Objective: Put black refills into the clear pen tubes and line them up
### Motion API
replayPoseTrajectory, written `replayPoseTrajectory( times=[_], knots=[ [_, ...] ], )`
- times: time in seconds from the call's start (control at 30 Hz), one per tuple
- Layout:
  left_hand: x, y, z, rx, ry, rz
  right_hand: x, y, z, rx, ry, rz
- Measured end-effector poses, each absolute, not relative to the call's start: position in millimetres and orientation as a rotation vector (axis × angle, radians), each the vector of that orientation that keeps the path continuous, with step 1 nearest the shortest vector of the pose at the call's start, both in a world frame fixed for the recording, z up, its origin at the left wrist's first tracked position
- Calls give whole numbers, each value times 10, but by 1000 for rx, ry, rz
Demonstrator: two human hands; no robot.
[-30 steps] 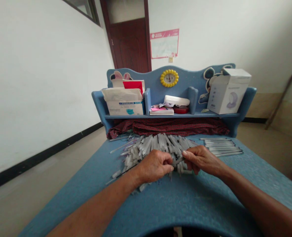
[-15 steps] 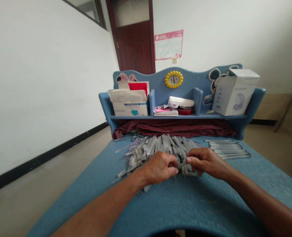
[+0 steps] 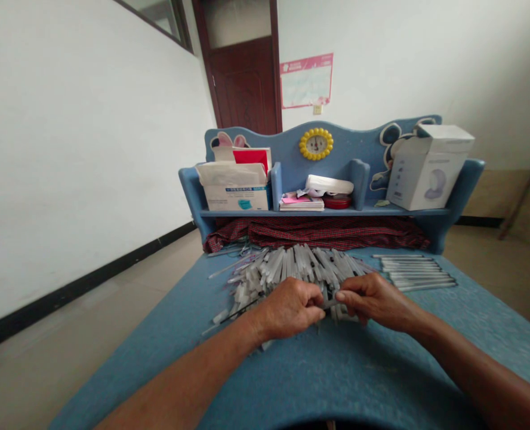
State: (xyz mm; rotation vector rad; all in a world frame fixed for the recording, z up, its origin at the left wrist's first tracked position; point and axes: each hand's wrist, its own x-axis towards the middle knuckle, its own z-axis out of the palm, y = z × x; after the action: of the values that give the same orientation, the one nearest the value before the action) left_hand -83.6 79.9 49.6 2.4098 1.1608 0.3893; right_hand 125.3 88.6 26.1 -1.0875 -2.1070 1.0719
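Shelf (image 3: 319,211) w/ 3 bays: mask box (image 3: 236,194) left, booklets (image 3: 301,204) + red tin (image 3: 336,202) mid, 1 white carton (image 3: 426,173) right. L hand (image 3: 292,307) & R hand (image 3: 375,298): fingers pinch 1 grey tube (image 3: 330,303) at heap (image 3: 292,266) edge, on tabletop (image 3: 336,370).

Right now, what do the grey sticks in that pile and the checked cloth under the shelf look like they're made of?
The grey sticks: probably plastic, pale, semi-translucent tubes with a dull sheen; the left hand and right hand pinch one grey stick. The checked cloth: woven fabric, matte red-and-dark plaid, lying in soft folds.
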Motion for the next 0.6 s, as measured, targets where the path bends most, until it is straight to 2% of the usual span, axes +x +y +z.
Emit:
replayPoseTrajectory(
  times=[0.6],
  knots=[
    [-834,796,521,2512,1167,350,1265,912,247,-1040,-2174,1064]
  ],
)
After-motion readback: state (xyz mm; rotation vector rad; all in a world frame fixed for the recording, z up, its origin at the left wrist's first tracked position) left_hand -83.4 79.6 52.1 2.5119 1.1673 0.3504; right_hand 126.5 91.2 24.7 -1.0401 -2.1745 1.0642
